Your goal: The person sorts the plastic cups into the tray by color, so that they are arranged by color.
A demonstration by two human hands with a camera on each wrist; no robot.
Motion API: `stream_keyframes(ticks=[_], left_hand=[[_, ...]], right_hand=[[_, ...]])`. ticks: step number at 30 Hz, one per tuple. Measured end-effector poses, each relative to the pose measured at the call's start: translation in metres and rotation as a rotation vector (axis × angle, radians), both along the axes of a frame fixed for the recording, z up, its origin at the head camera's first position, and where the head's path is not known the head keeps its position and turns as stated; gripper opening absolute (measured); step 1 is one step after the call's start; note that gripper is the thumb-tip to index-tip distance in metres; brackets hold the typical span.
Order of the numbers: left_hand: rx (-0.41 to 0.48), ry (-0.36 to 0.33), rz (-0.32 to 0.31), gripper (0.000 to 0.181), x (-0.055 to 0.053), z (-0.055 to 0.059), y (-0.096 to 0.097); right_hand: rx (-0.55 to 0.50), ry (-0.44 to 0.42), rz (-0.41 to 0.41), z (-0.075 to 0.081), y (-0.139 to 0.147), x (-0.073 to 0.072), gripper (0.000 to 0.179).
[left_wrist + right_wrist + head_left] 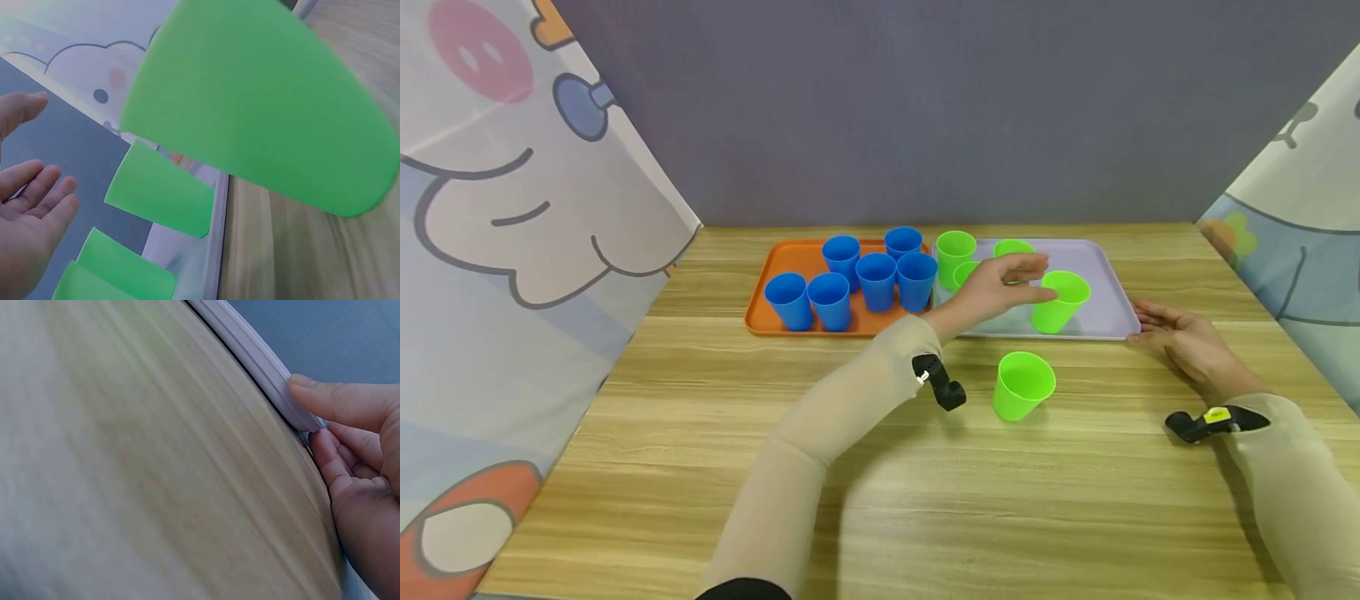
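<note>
My left hand (1000, 287) hangs over the lavender tray (1105, 275), fingers loosely stretched and holding nothing. In the head view its thumb overlaps the rim of a green cup (1058, 304); the left wrist view shows the hand (31, 225) apart from the cups. Partly behind this hand stand other green cups (956, 254) on the tray. One more green cup (1022, 387) stands upright on the table in front of the tray, and looms large in the left wrist view. My right hand (1198, 346) pinches the tray's near right corner, thumb on the rim (275, 387).
Left of the lavender tray, touching or nearly so, lies an orange tray (758, 312) with several upright blue cups (876, 283). A grey wall (925, 108) rises behind the wooden table (700, 400). Cartoon-printed panels (535, 208) flank both sides.
</note>
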State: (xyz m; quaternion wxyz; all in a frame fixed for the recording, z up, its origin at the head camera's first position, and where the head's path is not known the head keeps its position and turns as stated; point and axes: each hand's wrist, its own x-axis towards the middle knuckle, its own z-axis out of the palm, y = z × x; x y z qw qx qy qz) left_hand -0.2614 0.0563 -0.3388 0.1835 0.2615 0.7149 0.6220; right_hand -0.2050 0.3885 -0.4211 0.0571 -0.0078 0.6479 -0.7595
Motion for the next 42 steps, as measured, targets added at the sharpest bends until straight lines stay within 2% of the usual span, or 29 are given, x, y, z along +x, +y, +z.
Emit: stream_keyframes(ticks=[9, 16, 23, 29, 37, 42], left_hand=[[-0.039, 0.026, -0.144, 0.048, 0.014, -0.008, -0.021], [0.034, -0.046, -0.286, 0.052, 0.021, -0.019, -0.037], [0.054, -0.085, -0.371, 0.060, 0.031, -0.028, -0.050], [0.015, -0.065, -0.399, 0.067, 0.037, -0.035, -0.056], [0.024, -0.058, -0.366, 0.066, 0.045, -0.046, -0.059], [0.031, -0.063, -0.362, 0.068, 0.048, -0.052, -0.056]], right_hand=[[-0.038, 0.006, 0.009, 0.000, 0.001, -0.001, 0.056], [-0.073, 0.009, 0.020, -0.002, 0.002, -0.003, 0.057], [-0.087, 0.017, 0.033, -0.002, 0.002, -0.002, 0.059], [-0.125, 0.030, 0.055, -0.002, 0.002, -0.003, 0.061], [-0.078, 0.022, 0.038, -0.001, 0.001, -0.003, 0.060], [-0.091, 0.031, 0.041, -0.002, 0.001, -0.003, 0.060]])
